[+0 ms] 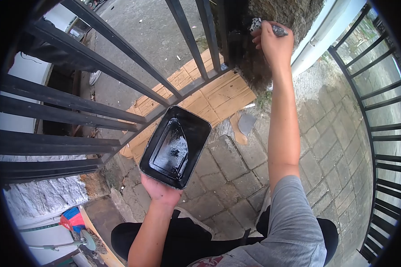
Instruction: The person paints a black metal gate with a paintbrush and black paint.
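Observation:
My left hand (pixel 162 189) supports a black paint tray (pixel 197 122) from below, with the fingers hidden under it. Wet, glossy black paint (pixel 170 149) lies in the tray's hollow. Farther up, my right hand (pixel 276 42) is wrapped around a paint-spotted paintbrush (pixel 279 30). The brush's stained black-and-white front part points left, close to the dark gate post (pixel 236 33) beside the rough stone wall (pixel 289 11). Its bristles do not stand out against the dark surface.
Black metal gate bars (pixel 120 49) slant across the left, and a black fence (pixel 390 129) runs along the right. Flattened cardboard (pixel 225 95) lies under the gate. A wooden-handled scraper (pixel 239 130) rests on the paving. Someone's shoe (pixel 94 78) shows beyond the bars.

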Demonstrator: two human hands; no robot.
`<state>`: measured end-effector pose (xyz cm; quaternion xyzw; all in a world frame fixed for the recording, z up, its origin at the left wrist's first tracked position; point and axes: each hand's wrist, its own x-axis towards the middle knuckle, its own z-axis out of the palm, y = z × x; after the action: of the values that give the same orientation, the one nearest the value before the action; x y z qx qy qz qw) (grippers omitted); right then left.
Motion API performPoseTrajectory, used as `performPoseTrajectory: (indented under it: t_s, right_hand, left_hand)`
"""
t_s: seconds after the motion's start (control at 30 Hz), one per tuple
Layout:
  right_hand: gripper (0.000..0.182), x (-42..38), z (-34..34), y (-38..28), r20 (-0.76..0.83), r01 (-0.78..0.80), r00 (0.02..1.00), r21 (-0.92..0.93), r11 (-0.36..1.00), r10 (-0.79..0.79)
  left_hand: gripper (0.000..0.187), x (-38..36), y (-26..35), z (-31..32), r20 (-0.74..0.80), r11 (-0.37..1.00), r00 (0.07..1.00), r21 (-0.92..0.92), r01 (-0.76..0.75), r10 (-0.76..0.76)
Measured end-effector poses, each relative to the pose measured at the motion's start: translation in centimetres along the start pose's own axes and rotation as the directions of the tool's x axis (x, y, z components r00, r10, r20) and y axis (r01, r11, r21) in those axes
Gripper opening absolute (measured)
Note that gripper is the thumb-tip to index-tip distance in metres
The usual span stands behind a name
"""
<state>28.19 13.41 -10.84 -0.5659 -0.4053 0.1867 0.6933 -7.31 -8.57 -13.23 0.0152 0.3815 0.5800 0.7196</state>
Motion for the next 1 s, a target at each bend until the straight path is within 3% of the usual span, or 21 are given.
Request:
performPoseTrajectory:
  t_s: [0.1,0.23,0.33,0.43,0.53,0.57,0.67,0.7,0.8,0.83,0.97,1.0]
  right_hand:
    - [0.027,0.5,1.5,-2.0,0.0,0.017,1.0,-0.072,0.997,-0.017]
    - [0.032,1.0,2.7,-4.6,-0.064,-0.139,0.989,-0.105,0.985,0.133]
    - [0.028,0.4,3.7,-3.6,-0.148,-0.062,0.985,0.196,0.979,0.092]
    - [0.028,-1.0,3.2,-3.3,-0.101,-0.129,0.989,-0.181,0.975,0.112]
    - [0.028,-0.8,3.3,-2.0,-0.191,-0.029,0.979,0.186,0.982,0.065]
    - [0.029,-0.7,3.4,-1.6,-0.203,-0.026,0.976,0.227,0.974,0.073]
    - [0.028,-0.4,2.9,-1.8,-0.08,-0.041,0.997,-0.263,0.964,0.02]
    - [0.029,-0.2,2.8,-2.1,-0.032,-0.044,0.999,-0.283,0.958,0.036]
    - [0.032,-0.1,3.6,-2.4,-0.163,-0.025,0.986,0.139,0.99,0.048]
    - [0.033,0.0,4.0,-2.3,-0.188,-0.014,0.981,0.112,0.994,0.035]
    - [0.035,0.2,4.6,-3.1,0.011,-0.009,1.0,-0.357,0.934,0.013]
    - [0.036,0.2,4.4,-3.1,-0.032,-0.033,0.999,-0.251,0.967,0.026]
  left_hand:
    - [0.067,0.2,-0.2,0.0,0.006,1.0,1.0,0.017,0.001,-0.001]
    - [0.067,-0.1,-0.1,0.6,-0.001,1.0,1.0,0.0,0.023,-0.023]
    - [0.067,-0.2,-0.2,0.5,-0.009,1.0,1.0,-0.01,0.021,-0.021]
    - [0.063,-0.3,0.1,0.2,0.03,1.0,0.999,-0.001,0.013,-0.012]
    - [0.065,-0.3,0.2,-0.2,0.027,1.0,1.0,-0.02,0.014,-0.014]
    - [0.067,-0.2,0.2,-0.3,0.015,0.999,1.0,-0.029,0.015,-0.015]
    - [0.067,-0.3,0.4,-0.6,0.027,1.0,0.999,-0.02,0.019,-0.019]
    - [0.067,-0.4,0.3,-0.5,0.011,1.0,1.0,-0.026,0.017,-0.017]
    - [0.067,-0.4,0.3,0.2,-0.004,1.0,1.0,-0.026,0.0,0.0]
    - [0.067,-0.4,0.3,0.2,0.001,1.0,1.0,-0.015,-0.004,0.004]
    - [0.067,-0.4,0.2,-0.1,-0.001,0.999,0.999,-0.032,0.033,-0.033]
    - [0.066,-0.5,0.0,-0.1,-0.008,1.0,1.0,-0.022,0.021,-0.021]
